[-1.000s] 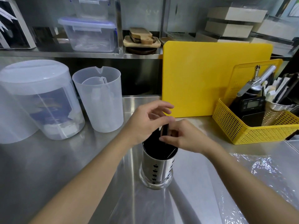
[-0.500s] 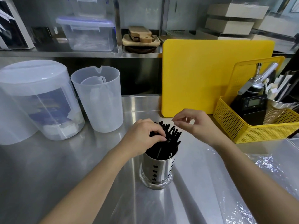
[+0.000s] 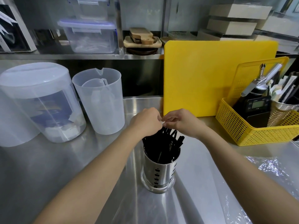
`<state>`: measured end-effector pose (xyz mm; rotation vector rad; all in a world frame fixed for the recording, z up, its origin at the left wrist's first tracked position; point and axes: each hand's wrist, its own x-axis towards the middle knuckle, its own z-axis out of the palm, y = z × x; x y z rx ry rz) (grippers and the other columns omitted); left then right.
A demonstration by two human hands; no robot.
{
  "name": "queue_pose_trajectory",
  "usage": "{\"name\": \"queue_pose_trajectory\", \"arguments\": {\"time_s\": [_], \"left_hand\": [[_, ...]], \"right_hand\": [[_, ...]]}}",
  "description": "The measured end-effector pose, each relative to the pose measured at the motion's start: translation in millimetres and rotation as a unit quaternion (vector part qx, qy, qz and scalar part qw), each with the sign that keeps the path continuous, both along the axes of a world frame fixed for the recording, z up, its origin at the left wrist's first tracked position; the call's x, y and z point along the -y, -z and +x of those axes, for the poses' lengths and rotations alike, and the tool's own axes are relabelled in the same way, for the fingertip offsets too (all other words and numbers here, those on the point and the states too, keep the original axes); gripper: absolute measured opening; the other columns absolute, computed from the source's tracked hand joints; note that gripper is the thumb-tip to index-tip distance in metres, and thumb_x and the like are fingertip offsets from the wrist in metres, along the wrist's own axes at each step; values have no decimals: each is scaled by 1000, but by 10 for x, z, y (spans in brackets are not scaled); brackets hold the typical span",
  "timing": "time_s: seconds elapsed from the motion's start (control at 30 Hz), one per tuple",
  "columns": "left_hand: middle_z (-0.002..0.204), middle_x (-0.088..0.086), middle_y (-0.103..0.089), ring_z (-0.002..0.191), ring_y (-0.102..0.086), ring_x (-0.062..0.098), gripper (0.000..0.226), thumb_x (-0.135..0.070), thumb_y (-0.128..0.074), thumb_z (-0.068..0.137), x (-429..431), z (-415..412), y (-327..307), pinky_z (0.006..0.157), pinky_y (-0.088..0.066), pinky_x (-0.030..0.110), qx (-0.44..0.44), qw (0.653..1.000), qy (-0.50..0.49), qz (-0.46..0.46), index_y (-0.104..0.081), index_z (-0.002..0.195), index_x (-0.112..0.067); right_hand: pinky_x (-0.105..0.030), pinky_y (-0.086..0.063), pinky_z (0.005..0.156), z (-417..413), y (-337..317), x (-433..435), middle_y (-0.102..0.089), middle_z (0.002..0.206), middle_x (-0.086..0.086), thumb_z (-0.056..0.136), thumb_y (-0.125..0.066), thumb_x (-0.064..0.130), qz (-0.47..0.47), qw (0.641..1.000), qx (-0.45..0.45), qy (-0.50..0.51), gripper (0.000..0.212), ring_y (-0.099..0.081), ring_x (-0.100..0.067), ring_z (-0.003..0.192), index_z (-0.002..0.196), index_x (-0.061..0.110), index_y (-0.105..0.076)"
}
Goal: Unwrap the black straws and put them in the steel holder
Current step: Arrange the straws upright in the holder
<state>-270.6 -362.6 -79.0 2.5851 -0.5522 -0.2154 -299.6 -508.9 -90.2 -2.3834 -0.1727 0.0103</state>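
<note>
A perforated steel holder stands on the steel counter in the middle of the view. A bundle of black straws stands in it and fans out above the rim. My left hand curls down over the straw tops from the left. My right hand hovers over the straw tops from the right, fingers pinched together. The fingertips of both hands meet just above the bundle. What the fingers pinch is hidden.
Crumpled clear plastic wrap lies on the counter at the right. A yellow basket of tools and a yellow cutting board stand behind. Translucent jugs and a lidded tub stand at the left.
The straws have spread out in the holder. My right hand pulled away to the right half a second ago and has now come back until its fingertips meet my left hand's.
</note>
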Motion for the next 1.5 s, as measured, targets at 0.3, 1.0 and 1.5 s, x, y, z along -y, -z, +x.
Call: {"name": "queue_pose_trajectory", "arguments": {"time_s": [0.3, 1.0, 1.5], "left_hand": [[81, 10, -68, 82, -64, 31, 15, -16, -58, 78, 8, 27, 62, 64, -47, 36, -58, 995, 75, 14, -69, 87, -14], [81, -9, -63, 63, -52, 4, 10, -20, -37, 97, -490, 28, -354, 53, -42, 9, 85, 932, -85, -342, -46, 96, -16], [85, 11, -56, 86, -59, 19, 10, -1, -47, 91, -645, 93, -191, 75, -59, 37, -342, 556, -227, -723, -52, 83, -3]], "right_hand": [[-8, -39, 52, 10, 72, 26, -67, 79, -9, 82, -67, 17, 17, 999, -17, 32, 9, -56, -7, 64, 81, 9, -71], [-22, -47, 41, -169, -511, 341, -64, 45, 1, 82, -58, -4, 146, 984, 40, 90, 12, -59, -11, 40, 72, 3, -59], [-20, -49, 41, -393, -418, 522, -65, 49, -6, 79, -58, -9, 470, 853, 142, 178, 19, -59, -14, 42, 67, 5, -55]]}}
